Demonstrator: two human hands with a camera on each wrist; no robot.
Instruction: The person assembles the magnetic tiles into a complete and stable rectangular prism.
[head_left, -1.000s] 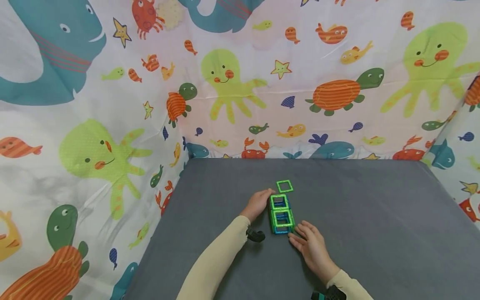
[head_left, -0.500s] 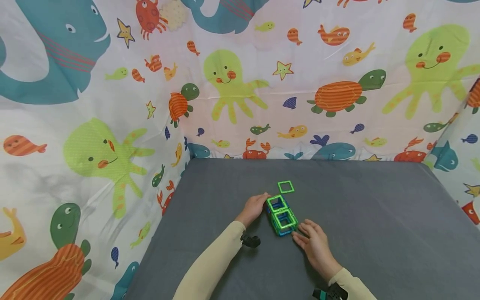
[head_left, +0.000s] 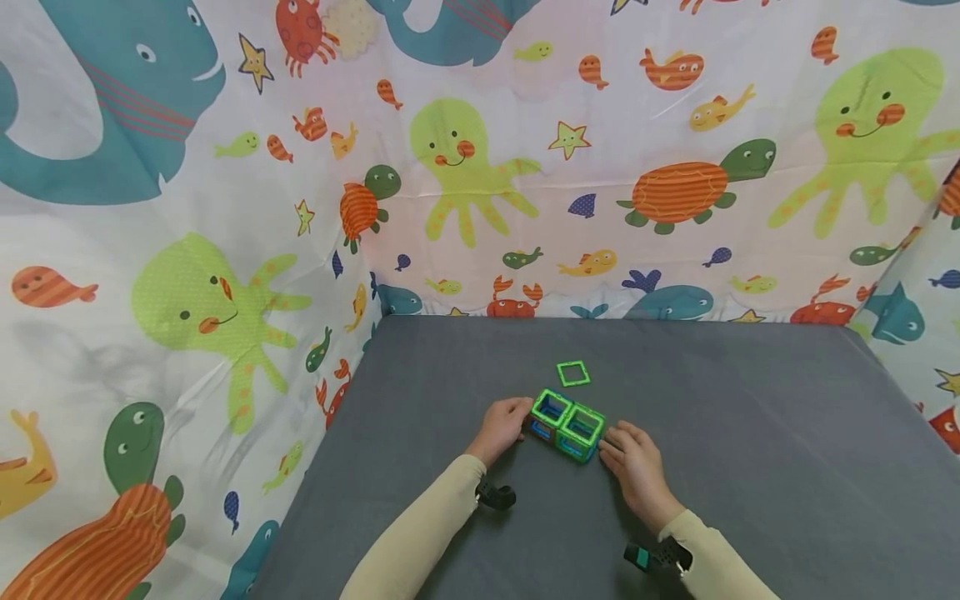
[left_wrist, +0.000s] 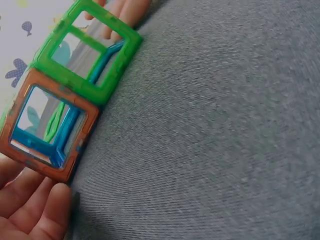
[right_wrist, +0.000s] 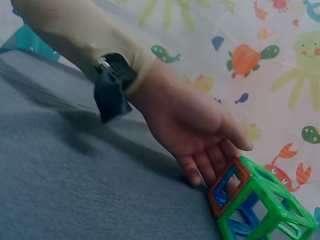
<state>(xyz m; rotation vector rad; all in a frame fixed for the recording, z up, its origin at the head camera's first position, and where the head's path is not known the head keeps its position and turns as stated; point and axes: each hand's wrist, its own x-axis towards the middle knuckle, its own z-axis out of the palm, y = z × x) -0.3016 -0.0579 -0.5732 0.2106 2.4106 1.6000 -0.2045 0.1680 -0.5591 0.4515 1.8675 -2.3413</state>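
Green, blue and orange magnetic tiles are joined into a two-cell box (head_left: 566, 415) on the grey cloth, with green square frames on top. My left hand (head_left: 501, 427) is at its left end, fingertips right at the edge. At the right end my right hand (head_left: 636, 467) has its fingers lightly bent, the fingertips against that end. In the left wrist view an orange tile (left_wrist: 90, 120) and a green tile (left_wrist: 125, 60) form the near side. The right wrist view shows another orange tile (right_wrist: 244, 176) by the right fingers. A loose green square tile (head_left: 576, 384) lies behind the box.
The grey cloth (head_left: 750, 433) covers the table. Behind it and on both sides hang white curtains (head_left: 510, 275) printed with sea animals. A black band (right_wrist: 117, 75) is on the right wrist.
The tile box has turned from pointing away from me to lying slantwise, its near end swinging right. My left hand has come slightly nearer and my right hand has moved slightly right and away.
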